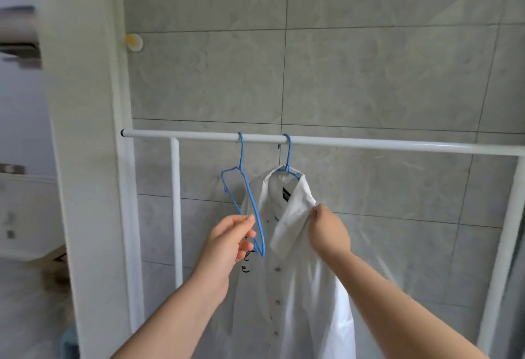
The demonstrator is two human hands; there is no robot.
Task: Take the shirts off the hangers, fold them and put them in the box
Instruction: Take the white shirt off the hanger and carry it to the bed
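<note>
A white button-up shirt (295,287) with a black neck label and black lettering hangs on a blue hanger (288,157) hooked over the white rail (369,143). Left of it an empty blue hanger (241,185) hangs tilted from the same rail. My left hand (227,242) pinches the lower end of that empty hanger between thumb and fingers. My right hand (326,231) grips the shirt's right collar and shoulder fabric. The box is not in view.
The rail belongs to a white clothes rack with posts at left (176,205) and right (505,245), standing against a grey tiled wall. A white door frame (85,160) rises at the left. A round wall hook (134,42) sits high on the tiles.
</note>
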